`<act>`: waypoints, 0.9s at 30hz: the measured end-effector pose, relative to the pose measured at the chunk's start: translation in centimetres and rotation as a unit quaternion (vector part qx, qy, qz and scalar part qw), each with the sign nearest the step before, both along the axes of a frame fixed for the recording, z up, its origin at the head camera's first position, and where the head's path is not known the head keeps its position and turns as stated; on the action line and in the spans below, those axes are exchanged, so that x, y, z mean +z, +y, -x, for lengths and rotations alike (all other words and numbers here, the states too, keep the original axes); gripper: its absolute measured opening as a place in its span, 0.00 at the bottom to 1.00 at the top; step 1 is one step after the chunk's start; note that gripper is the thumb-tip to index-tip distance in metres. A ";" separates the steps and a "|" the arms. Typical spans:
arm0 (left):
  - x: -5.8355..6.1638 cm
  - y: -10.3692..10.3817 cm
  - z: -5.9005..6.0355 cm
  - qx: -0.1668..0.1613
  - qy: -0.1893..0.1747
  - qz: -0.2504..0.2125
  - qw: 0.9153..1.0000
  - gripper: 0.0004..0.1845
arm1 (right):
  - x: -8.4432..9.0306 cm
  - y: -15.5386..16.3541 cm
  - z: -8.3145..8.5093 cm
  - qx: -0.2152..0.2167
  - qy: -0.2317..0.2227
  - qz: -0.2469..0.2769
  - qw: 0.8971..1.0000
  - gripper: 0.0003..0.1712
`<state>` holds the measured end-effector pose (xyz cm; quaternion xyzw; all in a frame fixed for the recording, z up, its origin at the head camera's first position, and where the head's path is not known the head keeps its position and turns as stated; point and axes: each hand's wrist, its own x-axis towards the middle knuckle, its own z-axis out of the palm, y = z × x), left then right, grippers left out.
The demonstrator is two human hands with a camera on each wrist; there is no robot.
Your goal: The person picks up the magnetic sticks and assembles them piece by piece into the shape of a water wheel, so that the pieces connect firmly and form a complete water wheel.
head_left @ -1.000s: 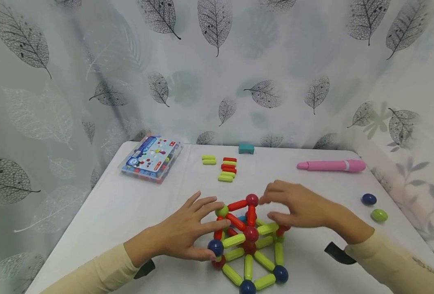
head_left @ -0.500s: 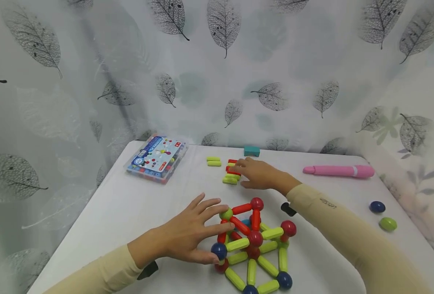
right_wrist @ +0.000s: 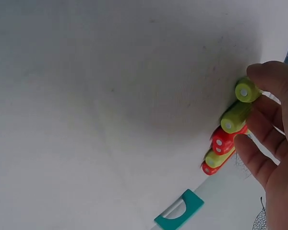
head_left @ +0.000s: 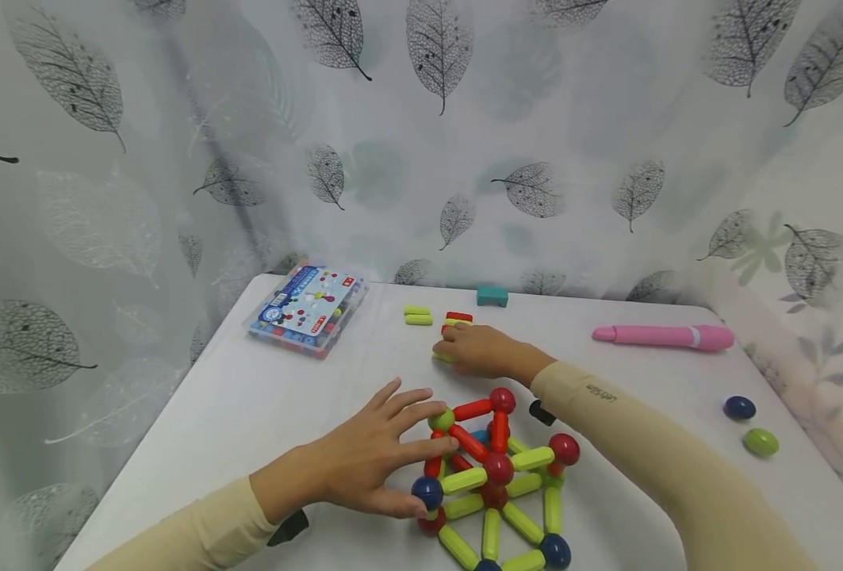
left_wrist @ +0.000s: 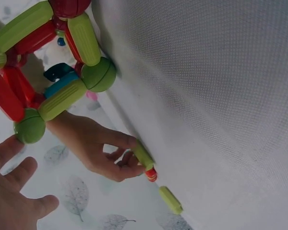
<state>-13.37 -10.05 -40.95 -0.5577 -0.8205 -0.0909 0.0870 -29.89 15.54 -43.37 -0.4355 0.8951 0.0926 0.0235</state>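
Note:
A frame of magnetic building sticks and balls (head_left: 494, 469) stands at the front of the table, in yellow-green, red and blue. My left hand (head_left: 374, 452) rests against its left side with fingers spread, the fingertips at a green ball (head_left: 441, 419) and the thumb beside a blue ball (head_left: 427, 492). Farther back, my right hand (head_left: 480, 351) reaches over a row of loose magnetic sticks. In the right wrist view its thumb and fingers pinch the nearest yellow-green stick (right_wrist: 245, 91). Red sticks (right_wrist: 223, 141) and another yellow-green stick (right_wrist: 234, 119) lie alongside.
A clear plastic case (head_left: 308, 308) with a printed label lies at the back left. Two yellow-green sticks (head_left: 418, 316), a teal block (head_left: 492, 296) and a pink pen-like object (head_left: 664, 336) are at the back. Blue (head_left: 739, 408) and green (head_left: 760, 442) balls lie at right.
My right hand has left the frame's right side, moved back and left to the row of sticks, and closed its fingers on one. My left hand has stayed at the frame.

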 end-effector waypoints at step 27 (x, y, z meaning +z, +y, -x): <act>0.1 -0.1 0.1 0.002 -0.006 0.002 1.000 0.37 | 8.7 7.7 -7.3 -0.142 -0.246 0.269 0.920 0.16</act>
